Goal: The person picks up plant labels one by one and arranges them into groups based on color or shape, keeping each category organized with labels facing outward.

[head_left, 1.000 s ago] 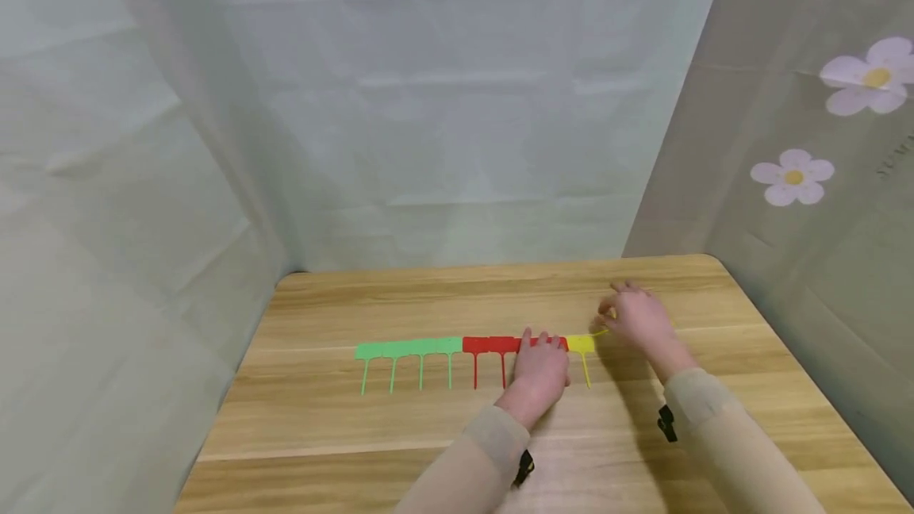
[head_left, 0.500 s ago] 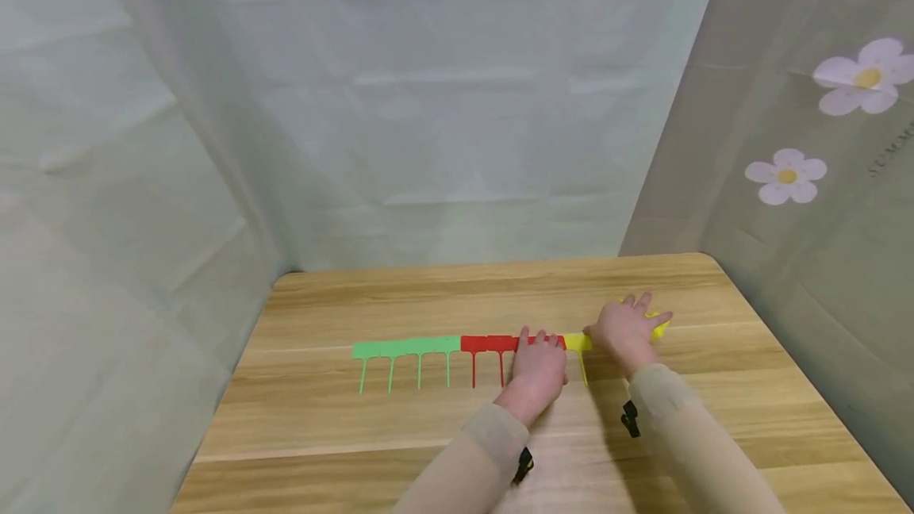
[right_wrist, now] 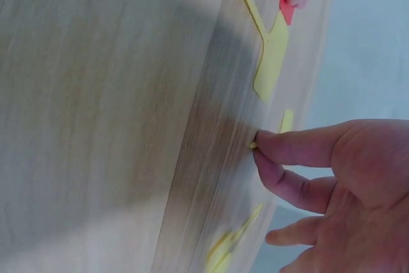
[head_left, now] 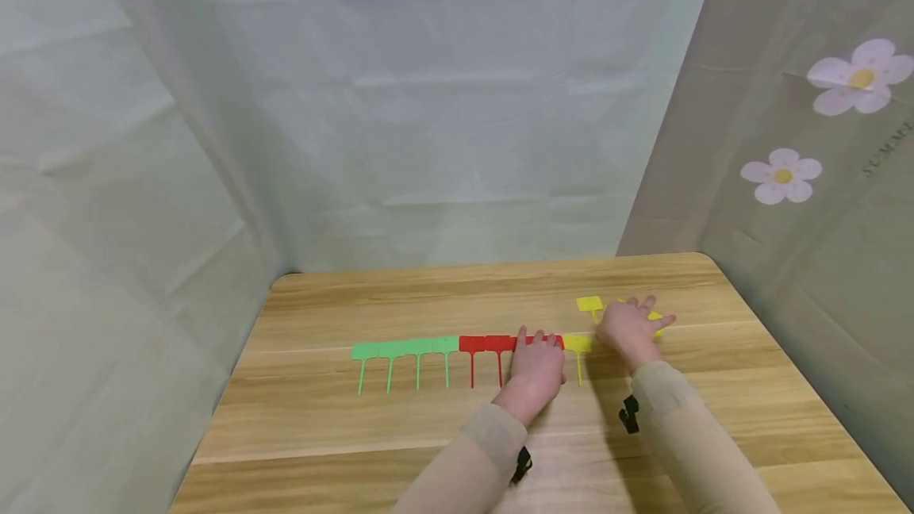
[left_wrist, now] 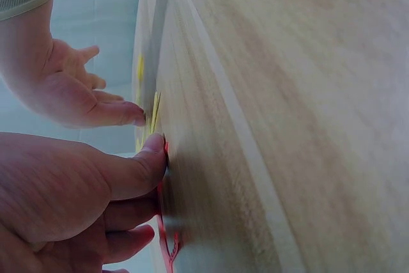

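Note:
A row of flat plastic tags with thin stems lies on the table: green tags at left, red tags in the middle, one yellow tag at the right end. My left hand rests its fingertips on the red tags and hides part of them. In the head view, another yellow tag stands out behind the row, left of my right hand. The right wrist view shows that hand's thumb and forefinger pinching a thin yellow stem end.
More yellow tags lie in a small pile beside and partly beneath my right hand. The wooden table ends at its back edge near a hanging pale cloth. Cloth also hangs along both sides.
My right hand has come down and left from its raised place, then shifted slightly right. A yellow tag now shows at its left. My left hand stays on the red tags.

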{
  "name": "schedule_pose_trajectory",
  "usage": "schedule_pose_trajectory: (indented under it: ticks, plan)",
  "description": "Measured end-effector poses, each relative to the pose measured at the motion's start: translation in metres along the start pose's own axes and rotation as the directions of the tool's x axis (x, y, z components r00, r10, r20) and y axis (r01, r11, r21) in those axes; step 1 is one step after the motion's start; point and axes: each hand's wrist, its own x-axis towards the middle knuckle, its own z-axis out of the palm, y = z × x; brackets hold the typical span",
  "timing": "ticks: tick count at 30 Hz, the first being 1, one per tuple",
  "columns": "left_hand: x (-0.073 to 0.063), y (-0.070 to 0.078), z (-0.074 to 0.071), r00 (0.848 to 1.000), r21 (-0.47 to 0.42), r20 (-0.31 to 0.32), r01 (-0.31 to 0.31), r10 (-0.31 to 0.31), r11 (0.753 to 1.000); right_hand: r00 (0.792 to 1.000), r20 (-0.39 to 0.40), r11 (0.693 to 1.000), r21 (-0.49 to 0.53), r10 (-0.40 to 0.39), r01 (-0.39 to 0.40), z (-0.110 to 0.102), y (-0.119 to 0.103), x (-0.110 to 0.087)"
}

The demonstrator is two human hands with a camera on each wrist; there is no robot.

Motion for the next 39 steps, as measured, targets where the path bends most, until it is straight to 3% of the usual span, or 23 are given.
schedule_pose_trajectory:
  ticks: [11, 19, 24, 29, 39]
  plan:
    - [0.001, -0.001, 0.001, 1.000, 0.014, 0.017, 0.008, -0.008, 1.000, 0.998, 0.031, 0.998, 0.028, -0.056, 0.055, 0.005, 0.010, -0.003]
    - [0.001, 0.000, 0.001, 1.000, 0.013, 0.012, 0.007, -0.007, 1.000, 0.992, 0.029, 0.990, 0.081, -0.122, 0.119, -0.004, 0.026, -0.032]
    - [0.000, 0.000, 0.000, 1.000, 0.019, 0.010, 0.004, -0.005, 1.000, 0.987, 0.048, 0.987, 0.057, -0.152, 0.149, -0.003, 0.044, -0.049]
    - [0.000, -0.001, 0.000, 1.000, 0.020, 0.010, 0.007, -0.007, 1.000, 0.983, 0.060, 0.985, 0.033, -0.174, 0.172, 0.005, 0.055, -0.058]
    - [0.001, 0.000, -0.001, 1.000, 0.013, 0.017, 0.010, -0.010, 1.000, 0.983, 0.076, 0.985, 0.063, -0.166, 0.161, 0.012, 0.055, -0.066]
